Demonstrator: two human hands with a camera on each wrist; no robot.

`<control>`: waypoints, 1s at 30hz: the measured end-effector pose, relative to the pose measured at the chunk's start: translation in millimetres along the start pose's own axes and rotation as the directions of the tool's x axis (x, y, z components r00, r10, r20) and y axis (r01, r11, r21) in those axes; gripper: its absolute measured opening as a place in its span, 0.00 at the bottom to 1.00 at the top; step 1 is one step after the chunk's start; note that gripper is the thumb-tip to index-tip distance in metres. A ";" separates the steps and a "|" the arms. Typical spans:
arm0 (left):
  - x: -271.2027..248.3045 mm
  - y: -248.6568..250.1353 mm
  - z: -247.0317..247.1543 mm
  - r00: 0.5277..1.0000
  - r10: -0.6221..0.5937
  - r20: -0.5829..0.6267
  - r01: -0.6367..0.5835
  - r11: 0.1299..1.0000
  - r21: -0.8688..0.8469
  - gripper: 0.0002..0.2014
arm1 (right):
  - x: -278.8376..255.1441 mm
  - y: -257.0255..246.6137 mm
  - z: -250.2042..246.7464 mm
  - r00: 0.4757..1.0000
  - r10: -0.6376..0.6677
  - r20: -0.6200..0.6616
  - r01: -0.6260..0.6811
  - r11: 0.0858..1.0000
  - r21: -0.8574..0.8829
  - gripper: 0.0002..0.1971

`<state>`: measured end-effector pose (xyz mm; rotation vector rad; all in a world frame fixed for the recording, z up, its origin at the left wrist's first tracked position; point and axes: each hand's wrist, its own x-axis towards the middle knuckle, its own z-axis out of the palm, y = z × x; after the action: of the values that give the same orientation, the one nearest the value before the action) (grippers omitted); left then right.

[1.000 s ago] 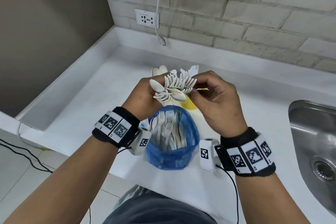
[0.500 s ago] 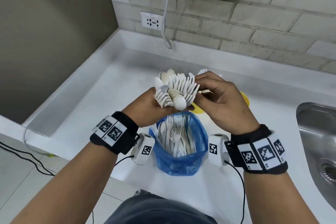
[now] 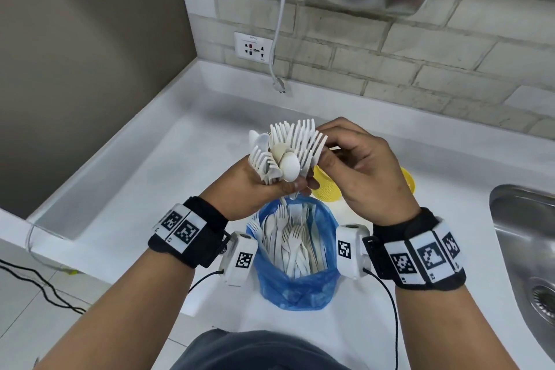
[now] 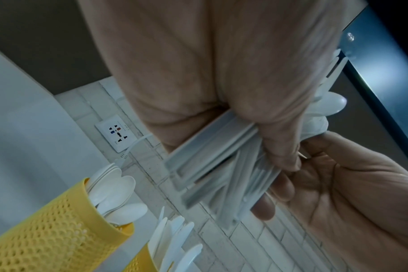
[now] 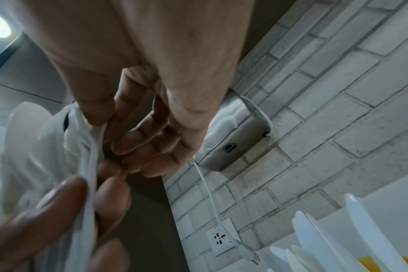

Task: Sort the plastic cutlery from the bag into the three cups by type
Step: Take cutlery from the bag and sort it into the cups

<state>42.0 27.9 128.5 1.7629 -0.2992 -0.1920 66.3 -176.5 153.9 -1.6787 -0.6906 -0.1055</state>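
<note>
Over the open blue plastic bag (image 3: 295,288), our left hand (image 3: 255,189) clasps a fanned bunch of white plastic forks and spoons (image 3: 286,153) by the handles so our right hand (image 3: 365,169) can pinch out forks for the yellow mesh cups (image 3: 326,187).

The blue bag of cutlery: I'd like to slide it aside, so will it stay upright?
Probably not reliably. The blue bag is thin, crumpled plastic, so likely floppy. It stands tall and narrow, filled with loose forks, so a push near its rim may tip it; nudging the base seems safer.

Matt white plastic cutlery (image 3: 288,153), crinkly blue plastic bag (image 3: 295,288), perforated yellow cup (image 4: 47,239), brushed-metal sink (image 3: 528,237)
</note>
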 end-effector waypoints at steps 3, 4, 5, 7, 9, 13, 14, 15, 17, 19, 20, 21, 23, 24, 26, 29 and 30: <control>0.8 0.3 0.9 1.000 -0.008 -0.001 0.008 0.999 -0.043 0.16 | 1.4 -4.9 2.8 0.999 -0.013 -0.045 0.015 0.999 0.035 0.10; 1.1 0.0 1.2 1.000 -0.006 -0.004 0.006 0.999 -0.048 0.16 | 1.8 -7.3 3.2 0.998 -0.020 -0.061 0.022 0.999 0.025 0.10; 1.6 -0.1 1.6 1.000 -0.006 -0.008 0.005 0.999 -0.049 0.15 | 2.5 -9.8 2.8 0.997 -0.032 -0.071 0.033 0.999 0.002 0.09; 1.5 -0.5 3.2 1.000 0.000 -0.001 0.000 0.998 -0.070 0.14 | 3.9 -14.2 2.1 0.995 -0.059 -0.082 0.055 0.997 -0.051 0.06; 1.2 -0.8 4.3 1.000 0.010 -0.003 -0.010 0.997 -0.075 0.14 | 5.6 -17.9 1.6 0.993 -0.071 -0.097 0.063 0.995 -0.077 0.05; -0.7 -0.7 4.0 1.000 0.011 -0.010 -0.011 0.996 -0.083 0.12 | 10.5 -27.7 2.7 0.979 -0.084 -0.186 0.082 0.996 -0.022 0.06; -0.7 -1.6 3.5 1.000 0.010 -0.010 -0.011 0.997 -0.076 0.12 | 11.9 -31.1 2.4 0.973 -0.091 -0.213 0.096 0.995 0.016 0.07; -1.2 -2.5 3.3 1.000 0.009 -0.002 -0.009 0.997 -0.077 0.12 | 13.1 -35.1 1.6 0.967 -0.099 -0.236 0.114 0.992 0.052 0.07; -2.7 -3.5 3.8 1.000 0.008 0.028 -0.005 0.993 -0.117 0.09 | 15.6 -44.3 -0.3 0.956 -0.116 -0.268 0.156 0.979 0.134 0.08; -4.4 -3.2 4.4 0.999 0.013 0.033 -0.008 0.990 -0.144 0.09 | 18.0 -54.4 -4.5 0.947 -0.092 -0.308 0.183 0.942 0.281 0.08; -5.2 -3.1 4.8 0.999 0.019 0.032 -0.014 0.989 -0.150 0.09 | 18.2 -59.2 -7.8 0.943 -0.065 -0.326 0.193 0.905 0.379 0.08; -6.0 -3.0 4.9 0.999 0.024 0.030 -0.019 0.988 -0.154 0.09 | 18.0 -63.4 -11.4 0.942 -0.040 -0.333 0.203 0.859 0.470 0.09; -7.1 -2.7 4.6 0.999 0.034 0.010 -0.032 0.987 -0.156 0.09 | 16.5 -67.3 -17.7 0.944 0.005 -0.331 0.200 0.789 0.581 0.09; -7.2 -3.3 4.3 0.999 0.037 -0.005 -0.037 0.986 -0.162 0.10 | 15.2 -65.6 -18.7 0.944 0.038 -0.327 0.175 0.784 0.596 0.10; -6.3 -3.9 4.3 0.998 0.046 -0.038 -0.052 0.982 -0.182 0.11 | 9.4 -58.5 -12.9 0.938 0.131 -0.321 0.083 0.813 0.577 0.09; -2.9 -4.6 4.8 0.992 0.076 -0.102 -0.095 0.975 -0.201 0.11 | -3.8 -43.4 6.4 0.923 0.192 -0.335 -0.035 0.905 0.423 0.05; -1.7 -3.9 4.9 0.989 0.085 -0.122 -0.109 0.974 -0.200 0.11 | -8.2 -38.7 12.7 0.925 0.172 -0.338 -0.057 0.944 0.324 0.04</control>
<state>39.4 24.6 123.7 1.5435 -0.2734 -0.0508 36.7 -165.3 180.9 -1.3442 -0.3065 -0.2072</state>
